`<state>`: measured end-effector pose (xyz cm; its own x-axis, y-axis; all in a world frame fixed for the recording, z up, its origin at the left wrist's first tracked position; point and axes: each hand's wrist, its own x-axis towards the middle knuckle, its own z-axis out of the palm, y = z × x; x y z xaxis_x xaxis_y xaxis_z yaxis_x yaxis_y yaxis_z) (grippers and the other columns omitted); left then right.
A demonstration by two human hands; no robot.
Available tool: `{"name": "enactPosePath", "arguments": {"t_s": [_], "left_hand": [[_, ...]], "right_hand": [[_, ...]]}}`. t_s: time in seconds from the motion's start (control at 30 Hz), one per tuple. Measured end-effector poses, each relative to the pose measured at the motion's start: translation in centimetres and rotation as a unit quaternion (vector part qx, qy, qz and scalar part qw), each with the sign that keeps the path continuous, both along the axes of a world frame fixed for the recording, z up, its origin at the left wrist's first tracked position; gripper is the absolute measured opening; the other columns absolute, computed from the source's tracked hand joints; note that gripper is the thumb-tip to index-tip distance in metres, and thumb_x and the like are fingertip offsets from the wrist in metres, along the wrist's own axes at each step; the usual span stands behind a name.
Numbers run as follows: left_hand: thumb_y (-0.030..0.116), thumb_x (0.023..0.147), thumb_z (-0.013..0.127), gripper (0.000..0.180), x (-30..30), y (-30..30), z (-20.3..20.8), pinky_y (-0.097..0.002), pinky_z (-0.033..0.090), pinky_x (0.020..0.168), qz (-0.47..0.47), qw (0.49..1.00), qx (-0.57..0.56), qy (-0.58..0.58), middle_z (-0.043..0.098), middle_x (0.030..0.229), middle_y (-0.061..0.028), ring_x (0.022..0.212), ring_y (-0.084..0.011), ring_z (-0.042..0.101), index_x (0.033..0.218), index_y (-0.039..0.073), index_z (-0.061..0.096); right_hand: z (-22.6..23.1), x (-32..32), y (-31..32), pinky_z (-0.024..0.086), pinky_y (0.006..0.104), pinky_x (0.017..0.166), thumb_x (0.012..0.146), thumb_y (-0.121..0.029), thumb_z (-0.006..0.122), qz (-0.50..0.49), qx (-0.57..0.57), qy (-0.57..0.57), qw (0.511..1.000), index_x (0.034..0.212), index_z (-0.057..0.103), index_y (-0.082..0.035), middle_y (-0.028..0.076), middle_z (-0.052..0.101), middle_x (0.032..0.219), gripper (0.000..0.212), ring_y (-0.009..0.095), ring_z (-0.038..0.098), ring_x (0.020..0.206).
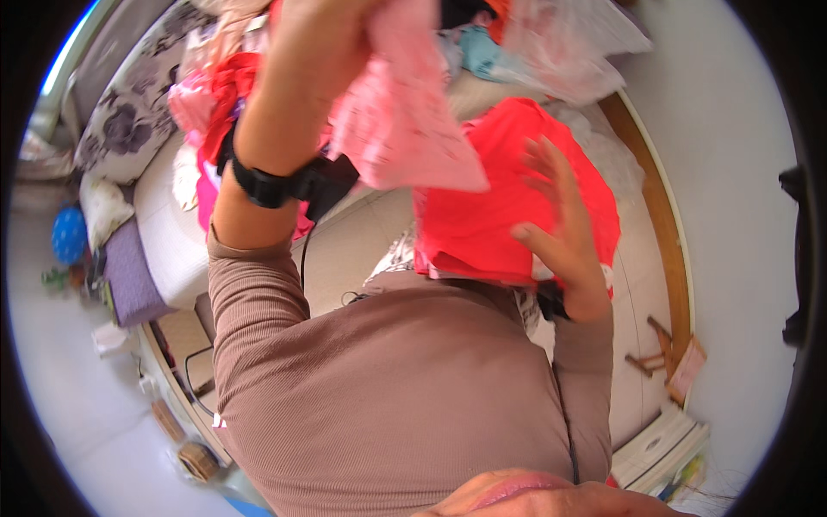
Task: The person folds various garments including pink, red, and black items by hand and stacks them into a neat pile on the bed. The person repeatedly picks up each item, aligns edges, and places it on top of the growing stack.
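Seemingly mid-placement, the left hand [332,43], fingertips hidden, is holding the pink cloth [405,129] up, partly above the red cloth [508,207]; the right hand [564,237] is hovering empty, fingers spread. Settling the pink cloth is probably needing both hands.

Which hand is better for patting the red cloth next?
Probably the right hand: it's open, fingers spread, close to the red cloth. The left hand is raised away and seems busy holding the pink cloth.

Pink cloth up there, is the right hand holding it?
No, the right hand is spread open by the red cloth, apart from the pink cloth.
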<state>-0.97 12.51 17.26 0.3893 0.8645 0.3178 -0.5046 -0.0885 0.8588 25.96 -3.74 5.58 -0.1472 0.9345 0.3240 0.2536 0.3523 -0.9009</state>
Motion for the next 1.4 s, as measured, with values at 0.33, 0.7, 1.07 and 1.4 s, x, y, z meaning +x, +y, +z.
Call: {"name": "enactPosePath", "arguments": {"t_s": [0.33, 0.7, 1.07, 1.4], "left_hand": [[0.016, 0.098, 0.068, 0.026, 5.7, 0.6, -15.4, -0.0254, 0.050, 0.086, -0.001, 0.946, 0.079, 0.316, 0.067, 0.108, -0.0047, 0.097, -0.0117, 0.063, 0.117, -0.002, 0.064], [0.013, 0.083, 0.077, 0.060, -2.1, -11.4, -24.7, -0.0391, 0.041, 0.110, 0.047, 0.901, 0.080, 0.424, 0.044, 0.146, -0.0151, 0.138, -0.0289, 0.043, 0.139, 0.009, 0.057], [-0.003, 0.097, 0.060, 0.024, -5.3, -5.8, -25.0, -0.0299, 0.053, 0.082, 0.088, 0.849, 0.137, 0.503, 0.070, 0.097, -0.0023, 0.092, -0.0140, 0.065, 0.119, 0.000, 0.068], [0.000, 0.100, 0.057, 0.025, 0.4, 1.1, -2.2, -0.0300, 0.052, 0.092, 0.300, 0.795, 0.444, 0.283, 0.072, 0.114, -0.0136, 0.101, -0.0207, 0.067, 0.120, -0.007, 0.071]], "right_hand": [[-9.0, 6.9, -0.7, 0.061, 0.0401, 0.077, 0.100, -0.008, 0.054, -0.206, -0.290, 0.444, 0.822, 0.121, 0.060, 0.001, 0.013, 0.070, 0.107, 0.024, 0.024, 0.070, 0.090], [-6.4, 7.1, 0.0, 0.060, 0.0293, 0.080, 0.100, 0.003, 0.053, -0.189, -0.173, 0.097, 0.962, 0.125, 0.064, 0.004, 0.011, 0.068, 0.117, 0.027, 0.015, 0.068, 0.088], [-1.2, 8.0, 5.9, 0.059, 0.0328, 0.079, 0.099, -0.001, 0.053, -0.129, -0.103, 0.238, 0.957, 0.116, 0.062, 0.002, 0.011, 0.068, 0.104, 0.019, 0.019, 0.068, 0.087], [9.6, 15.0, 8.1, 0.060, 0.0359, 0.083, 0.100, -0.004, 0.056, -0.144, 0.109, 0.265, 0.947, 0.109, 0.062, -0.005, 0.008, 0.069, 0.096, 0.011, 0.019, 0.069, 0.083]]}}
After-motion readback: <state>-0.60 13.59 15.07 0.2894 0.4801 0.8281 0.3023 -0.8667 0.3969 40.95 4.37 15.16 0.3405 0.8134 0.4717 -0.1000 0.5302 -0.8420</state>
